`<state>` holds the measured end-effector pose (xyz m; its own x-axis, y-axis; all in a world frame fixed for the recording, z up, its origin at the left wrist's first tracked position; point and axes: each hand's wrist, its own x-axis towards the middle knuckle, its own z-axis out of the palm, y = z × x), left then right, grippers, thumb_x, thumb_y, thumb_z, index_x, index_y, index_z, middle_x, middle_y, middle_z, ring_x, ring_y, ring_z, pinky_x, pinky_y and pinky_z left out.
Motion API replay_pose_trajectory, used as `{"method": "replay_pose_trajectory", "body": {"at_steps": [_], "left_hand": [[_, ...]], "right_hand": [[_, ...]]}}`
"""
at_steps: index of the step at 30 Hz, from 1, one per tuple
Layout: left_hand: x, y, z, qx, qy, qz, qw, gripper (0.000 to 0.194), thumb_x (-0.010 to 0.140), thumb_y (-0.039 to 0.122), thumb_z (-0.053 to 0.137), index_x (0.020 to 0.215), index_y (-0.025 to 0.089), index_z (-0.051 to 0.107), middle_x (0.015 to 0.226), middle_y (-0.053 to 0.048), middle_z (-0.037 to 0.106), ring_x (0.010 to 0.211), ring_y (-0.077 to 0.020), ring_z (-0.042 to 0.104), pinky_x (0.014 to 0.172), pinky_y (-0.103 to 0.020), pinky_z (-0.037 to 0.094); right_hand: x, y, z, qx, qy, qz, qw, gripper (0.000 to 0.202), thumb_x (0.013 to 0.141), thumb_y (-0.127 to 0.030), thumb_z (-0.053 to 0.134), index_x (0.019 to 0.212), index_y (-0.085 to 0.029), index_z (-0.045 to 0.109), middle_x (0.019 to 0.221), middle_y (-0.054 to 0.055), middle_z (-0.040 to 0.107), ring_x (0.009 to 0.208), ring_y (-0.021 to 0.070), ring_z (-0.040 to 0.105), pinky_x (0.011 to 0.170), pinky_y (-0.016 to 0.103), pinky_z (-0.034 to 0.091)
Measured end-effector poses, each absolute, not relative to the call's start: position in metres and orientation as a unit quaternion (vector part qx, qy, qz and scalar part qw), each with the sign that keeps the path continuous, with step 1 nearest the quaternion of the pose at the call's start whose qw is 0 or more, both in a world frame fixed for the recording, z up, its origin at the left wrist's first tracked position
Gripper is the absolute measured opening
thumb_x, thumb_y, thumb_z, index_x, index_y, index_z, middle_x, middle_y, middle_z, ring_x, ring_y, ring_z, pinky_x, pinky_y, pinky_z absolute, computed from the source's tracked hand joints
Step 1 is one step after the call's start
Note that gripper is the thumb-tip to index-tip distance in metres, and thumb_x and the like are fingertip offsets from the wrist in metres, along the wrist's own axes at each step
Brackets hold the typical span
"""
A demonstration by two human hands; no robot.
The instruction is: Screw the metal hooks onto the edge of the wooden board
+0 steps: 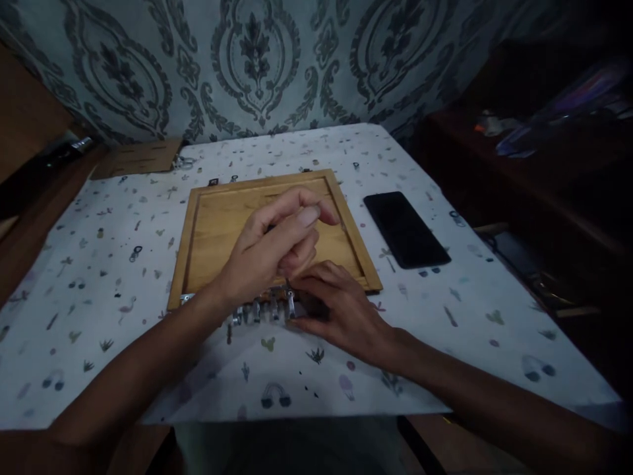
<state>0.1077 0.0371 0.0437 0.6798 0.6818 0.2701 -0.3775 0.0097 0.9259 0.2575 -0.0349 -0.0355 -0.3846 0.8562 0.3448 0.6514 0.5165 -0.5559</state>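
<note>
A shallow wooden tray or frame (217,224) with a raised rim lies flat on the patterned white tablecloth (148,369). Along its near edge sits a row of several small metal clips (256,311). Over the middle of the wood is my left hand (281,237), its fingers curled inward and closed; what they hold, if anything, is hidden. Lower and to the right, my right hand (336,303) pinches around the rightmost metal clip (291,303) at the near edge, its fingertips just under my left hand.
A black phone (407,229) lies right of the wood. At the back left are a piece of brown cardboard (141,157) and scissors (184,162). Patterned fabric (254,59) rises behind the table. Dark furniture (494,145) stands at the right.
</note>
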Motion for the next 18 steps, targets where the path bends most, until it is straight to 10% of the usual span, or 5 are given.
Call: {"method": "replay_pose_trajectory", "body": {"at_steps": [18], "left_hand": [[0.112, 0.016, 0.065, 0.557, 0.261, 0.471, 0.632, 0.029, 0.095, 0.014, 0.046, 0.077, 0.018, 0.069, 0.042, 0.007, 0.029, 0.033, -0.0052, 0.022, 0.035, -0.02, 0.024]], "right_hand": [[0.259, -0.033, -0.039, -0.437, -0.813, 0.18, 0.34, 0.034, 0.084, -0.041, 0.073, 0.104, -0.014, 0.068, 0.099, 0.01, 0.068, 0.094, 0.0257, 0.058, 0.082, 0.042, 0.047]]}}
